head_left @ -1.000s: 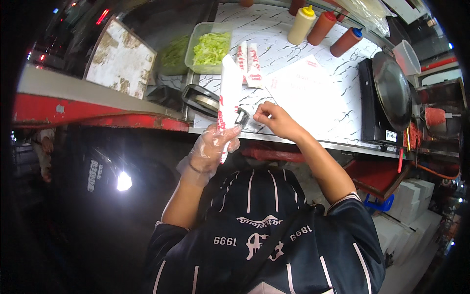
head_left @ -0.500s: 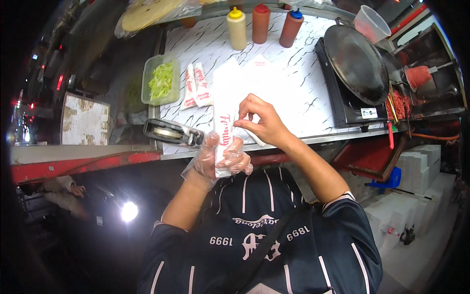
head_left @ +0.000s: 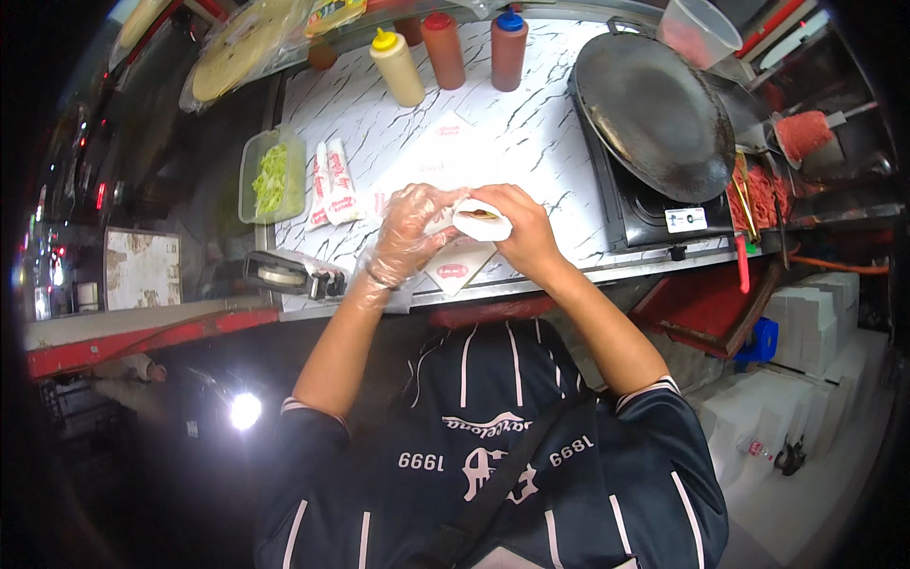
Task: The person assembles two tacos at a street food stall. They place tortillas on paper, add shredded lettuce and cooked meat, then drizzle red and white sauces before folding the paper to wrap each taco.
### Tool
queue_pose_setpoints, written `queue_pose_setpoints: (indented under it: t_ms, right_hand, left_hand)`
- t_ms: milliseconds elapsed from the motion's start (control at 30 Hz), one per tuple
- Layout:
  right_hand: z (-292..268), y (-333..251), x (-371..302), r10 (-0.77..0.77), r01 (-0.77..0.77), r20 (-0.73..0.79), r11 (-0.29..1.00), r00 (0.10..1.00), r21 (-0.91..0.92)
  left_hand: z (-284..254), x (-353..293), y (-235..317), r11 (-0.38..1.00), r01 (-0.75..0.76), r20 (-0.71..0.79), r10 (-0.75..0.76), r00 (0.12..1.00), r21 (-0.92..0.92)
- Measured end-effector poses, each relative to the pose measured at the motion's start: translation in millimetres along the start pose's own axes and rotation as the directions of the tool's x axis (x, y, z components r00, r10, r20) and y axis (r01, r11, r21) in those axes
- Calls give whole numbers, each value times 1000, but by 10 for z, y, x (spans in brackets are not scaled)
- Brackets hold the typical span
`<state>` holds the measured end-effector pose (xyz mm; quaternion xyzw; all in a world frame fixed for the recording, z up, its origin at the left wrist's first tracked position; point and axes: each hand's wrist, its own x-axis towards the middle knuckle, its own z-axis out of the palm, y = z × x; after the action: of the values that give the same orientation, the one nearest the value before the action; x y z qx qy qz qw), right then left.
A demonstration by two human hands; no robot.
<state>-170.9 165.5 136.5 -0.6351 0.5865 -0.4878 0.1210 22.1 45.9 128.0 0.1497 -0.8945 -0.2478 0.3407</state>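
Observation:
Both hands hold a white paper-wrapped roll (head_left: 483, 228) over the front part of the counter. Its open end faces up toward me, with some filling visible inside. My left hand (head_left: 406, 232), in a see-through plastic glove, closes on the roll from the left. From the other side my bare right hand (head_left: 524, 230) curls its fingers round the paper. Part of a printed paper sheet (head_left: 458, 270) shows beneath the hands, and more white paper (head_left: 449, 137) lies beyond them. Two finished wrapped rolls (head_left: 330, 185) rest side by side to the left.
A tub of shredded lettuce (head_left: 275, 180) and a black tape dispenser (head_left: 296, 276) are at left. Yellow-capped (head_left: 398, 71), red-capped (head_left: 444, 52) and blue-capped (head_left: 509, 55) sauce bottles stand at the back. A dark pan (head_left: 654, 114) sits on a stove at right, beside reddish shredded food (head_left: 763, 199).
The roll has moved away from my body and turned its open end toward me. My right hand went from pinching at its side to wrapping round it. The whole view has shifted slightly.

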Motion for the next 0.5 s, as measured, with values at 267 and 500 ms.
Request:
queue_pose_setpoints:
  t_ms: [267, 500]
  right_hand:
    - [144, 46, -727, 8, 0, -58, 992, 998, 125]
    - [445, 187, -867, 798, -833, 242, 512, 552, 210]
  left_hand:
    - [90, -572, 194, 939, 199, 18, -202, 979, -280]
    - [405, -928, 360, 269, 867, 335, -842, 423, -418]
